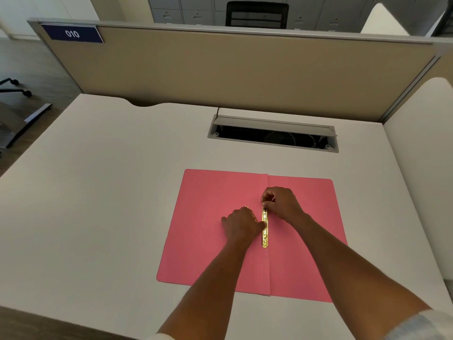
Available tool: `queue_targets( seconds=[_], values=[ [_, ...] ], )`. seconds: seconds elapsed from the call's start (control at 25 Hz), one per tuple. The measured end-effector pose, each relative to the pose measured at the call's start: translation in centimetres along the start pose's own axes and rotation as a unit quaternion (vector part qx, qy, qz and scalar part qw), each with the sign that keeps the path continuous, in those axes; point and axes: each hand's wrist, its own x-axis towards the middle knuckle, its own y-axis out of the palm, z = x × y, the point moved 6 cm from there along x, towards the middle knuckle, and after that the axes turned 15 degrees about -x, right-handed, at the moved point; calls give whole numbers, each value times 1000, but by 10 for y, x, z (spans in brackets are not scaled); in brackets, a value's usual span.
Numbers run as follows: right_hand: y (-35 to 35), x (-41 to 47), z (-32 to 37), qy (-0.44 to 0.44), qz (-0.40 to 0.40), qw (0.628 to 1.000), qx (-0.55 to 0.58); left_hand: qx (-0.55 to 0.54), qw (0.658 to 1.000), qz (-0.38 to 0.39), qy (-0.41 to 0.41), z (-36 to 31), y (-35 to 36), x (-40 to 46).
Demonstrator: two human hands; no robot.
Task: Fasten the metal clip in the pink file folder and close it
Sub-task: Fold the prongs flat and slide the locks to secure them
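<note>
The pink file folder [210, 253] lies open and flat on the white desk, its spine fold running toward me down the middle. Along that fold sits the gold metal clip [265, 235], a narrow strip. My right hand [282, 203] pinches the clip's far end between curled fingers. My left hand [241, 223] rests on the left flap with a fingertip pressing on the middle of the clip. The far tip of the clip is hidden under my right hand.
A grey cable hatch [273, 133] stands open in the desk behind the folder. A beige partition [232, 69] with a blue "010" label [72, 33] closes off the far edge. The desk edge [73, 320] runs near me at bottom left.
</note>
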Motion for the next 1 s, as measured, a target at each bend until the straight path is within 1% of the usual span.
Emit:
queue_targets(
  seconds=[0.2, 0.32, 0.4, 0.6, 0.76, 0.88, 1.0],
  values=[
    [5, 6, 1, -7, 7, 999, -43, 2, 1000, -1, -1, 1, 1, 3],
    [5, 6, 1, -5, 0, 999, -46, 1, 1000, 2, -6, 2, 1, 4],
    [5, 4, -4, 10, -12, 999, -30, -3, 1000, 5, -11, 1, 1, 3],
    [6, -4, -18, 66, -33, 995, 67, -8, 1000, 6, -9, 0, -1, 1],
    [6, -5, -19, 88, -33, 991, 91, -1, 1000, 6, 3, -3, -1, 0],
    [6, -5, -18, 99, -32, 990, 92, 6, 999, 9, 40, -8, -2, -1],
    [5, -5, -18, 114, -30, 989, 89, 26, 994, -2, 110, -16, -2, -4]
  ],
)
